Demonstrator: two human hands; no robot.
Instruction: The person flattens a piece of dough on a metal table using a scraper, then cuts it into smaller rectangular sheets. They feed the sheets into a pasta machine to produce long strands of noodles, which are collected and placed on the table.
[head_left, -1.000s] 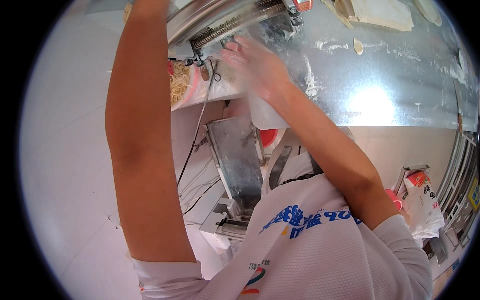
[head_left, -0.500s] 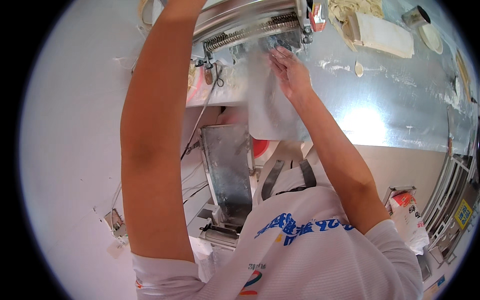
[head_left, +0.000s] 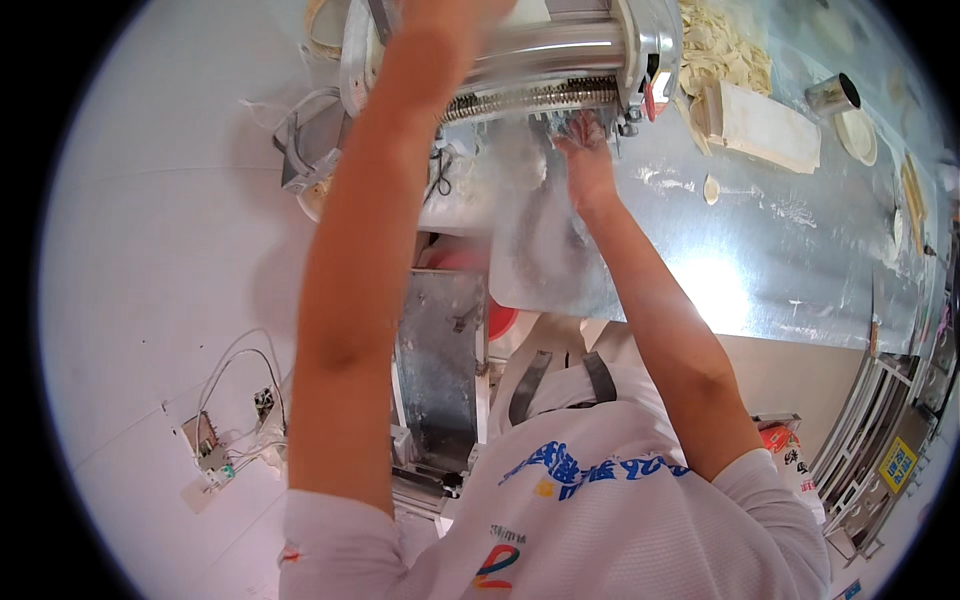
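Two hands and one roller machine (head_left: pixel 560 45) are counted. The machine is of bright metal, floury; one ridged roller (head_left: pixel 535 99) is seen below one smooth cylinder. It is set beside one heap of pale strips (head_left: pixel 728 55) on the table (head_left: pixel 650 260). Right hand (head_left: pixel 586 134) is held just under the ridged roller; left hand (head_left: pixel 455 12) is cut off by the upper edge. Neither grip can be told. Blue lettering is borne by the shirt (head_left: pixel 620 545).

Two hands (head_left: pixel 588 132), one roller machine (head_left: pixel 560 48), one metal can (head_left: pixel 830 96).
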